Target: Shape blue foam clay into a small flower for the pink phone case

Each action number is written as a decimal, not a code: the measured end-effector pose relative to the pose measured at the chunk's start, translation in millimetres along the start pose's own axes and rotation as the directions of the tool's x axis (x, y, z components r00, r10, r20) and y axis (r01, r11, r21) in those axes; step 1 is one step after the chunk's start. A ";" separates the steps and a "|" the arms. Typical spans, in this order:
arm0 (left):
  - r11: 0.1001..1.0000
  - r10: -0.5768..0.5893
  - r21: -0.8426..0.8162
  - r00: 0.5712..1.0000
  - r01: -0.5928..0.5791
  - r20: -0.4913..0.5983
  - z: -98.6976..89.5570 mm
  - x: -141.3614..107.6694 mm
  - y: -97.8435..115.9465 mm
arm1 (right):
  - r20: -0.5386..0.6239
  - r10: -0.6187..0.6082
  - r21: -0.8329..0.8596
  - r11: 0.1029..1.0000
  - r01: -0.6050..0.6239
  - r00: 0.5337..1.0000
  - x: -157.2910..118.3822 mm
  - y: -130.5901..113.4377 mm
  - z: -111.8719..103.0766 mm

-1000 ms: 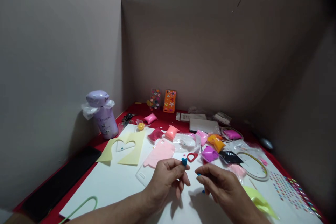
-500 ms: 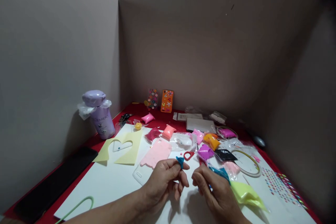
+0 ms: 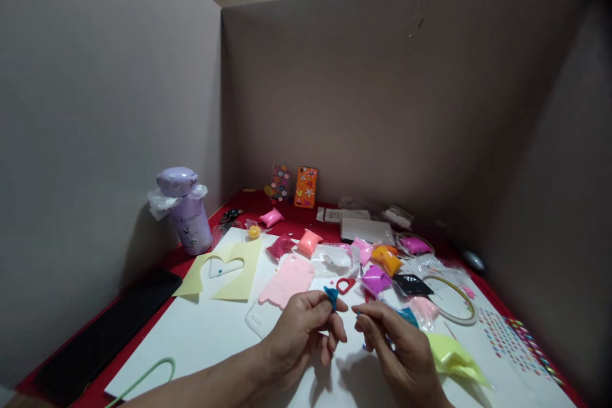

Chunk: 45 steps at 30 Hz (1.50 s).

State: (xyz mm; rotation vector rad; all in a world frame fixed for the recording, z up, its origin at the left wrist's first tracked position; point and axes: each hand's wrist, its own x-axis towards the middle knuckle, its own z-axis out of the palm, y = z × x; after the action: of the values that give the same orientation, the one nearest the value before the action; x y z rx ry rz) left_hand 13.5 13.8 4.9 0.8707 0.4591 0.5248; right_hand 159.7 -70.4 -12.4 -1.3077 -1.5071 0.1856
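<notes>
Between the thumb and index finger of my left hand (image 3: 308, 325) is a small lump of teal-blue clay (image 3: 331, 296), its top pulled into points. My right hand (image 3: 399, 344) is closed in a pinch just to the right, with a tiny blue speck of clay (image 3: 358, 313) at its fingertips. The two hands are apart, above the white board (image 3: 201, 344). Behind my left hand lies a clear phone case (image 3: 255, 320) partly covered with a flat pink clay sheet (image 3: 289, 279). A teal packet (image 3: 408, 315) is partly hidden behind my right hand, and a yellow packet (image 3: 454, 357) lies beside it.
Red looped handles (image 3: 345, 285) lie just beyond my hands. Several clay packets, including orange (image 3: 387, 259) and purple (image 3: 375, 278), spread behind them. Cut yellow paper (image 3: 251, 268) lies left, near a lilac tumbler (image 3: 191, 223). A bangle (image 3: 471, 315) and sticker gems (image 3: 511, 341) are right.
My right hand has opened out slightly, its index finger now extended and raised at the tip, showing the blue speck. My left hand still holds the teal lump. The view has shifted slightly.
</notes>
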 end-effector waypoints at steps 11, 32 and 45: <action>1.000 0.007 0.013 0.998 -0.008 0.062 -3.6 2.1 -3.6 | 0.043 -0.306 -0.182 0.934 0.308 0.951 -8.4 5.5 0.6; 0.986 0.021 0.165 0.998 -0.032 0.064 0.0 0.3 -3.0 | -0.065 -0.283 -0.161 0.949 0.269 0.957 -5.5 9.0 -1.3; 0.989 0.039 0.142 0.999 -0.035 -0.023 -0.3 0.7 -2.5 | -0.055 -0.217 -0.108 0.972 0.210 0.975 -4.3 5.9 -1.3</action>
State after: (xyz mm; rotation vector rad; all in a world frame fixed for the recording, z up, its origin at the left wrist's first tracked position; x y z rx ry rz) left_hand 14.4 13.0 2.5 1.0108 0.5087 0.5427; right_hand 163.5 -72.1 -18.5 -1.2082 -1.6049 -0.0742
